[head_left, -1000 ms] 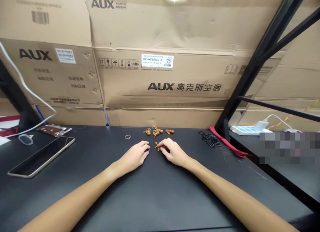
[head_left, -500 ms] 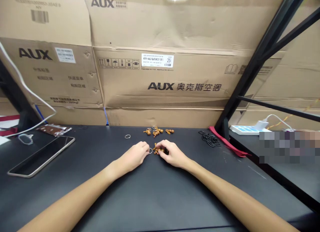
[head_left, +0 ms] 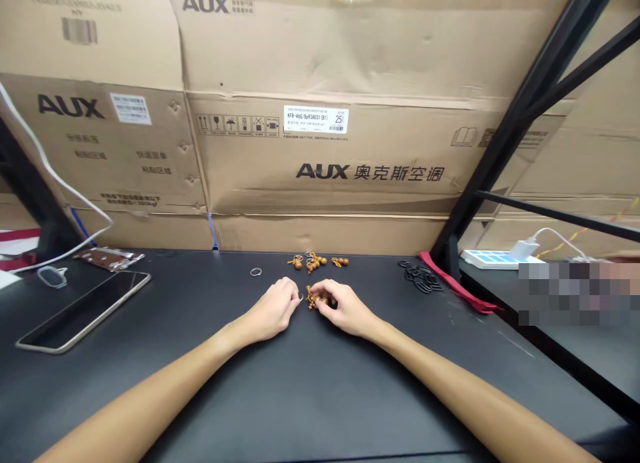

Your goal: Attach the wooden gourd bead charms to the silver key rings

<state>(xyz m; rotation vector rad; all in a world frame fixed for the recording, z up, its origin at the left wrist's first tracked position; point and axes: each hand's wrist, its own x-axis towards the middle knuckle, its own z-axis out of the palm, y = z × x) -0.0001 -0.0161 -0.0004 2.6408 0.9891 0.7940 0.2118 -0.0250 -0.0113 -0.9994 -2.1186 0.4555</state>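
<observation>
My left hand (head_left: 274, 310) is closed in a pinch on a thin metal key ring (head_left: 301, 298), whose edge sticks out past the fingertips. Just to the right, my right hand (head_left: 345, 307) grips a small brown wooden gourd pendant (head_left: 317, 300) with an orange cord; the fingers partly cover it. The ring and the pendant are close together but look apart. Behind the hands lie several more gourd pendants (head_left: 316, 262), some with rings on them. Another loose key ring (head_left: 256, 272) rests on the black table beyond my left hand.
At left are a phone (head_left: 85, 313), a brown packet (head_left: 109, 258) and a white cable (head_left: 45, 156). A pile of black rings (head_left: 423, 278) and a red strap (head_left: 463, 290) lie at right. Cardboard boxes (head_left: 320, 203) stand behind; a black metal frame (head_left: 500, 153) rises at right.
The left fingers have closed up and turned the key ring to point toward the pendant. My right hand has moved slightly down and left with the pendant.
</observation>
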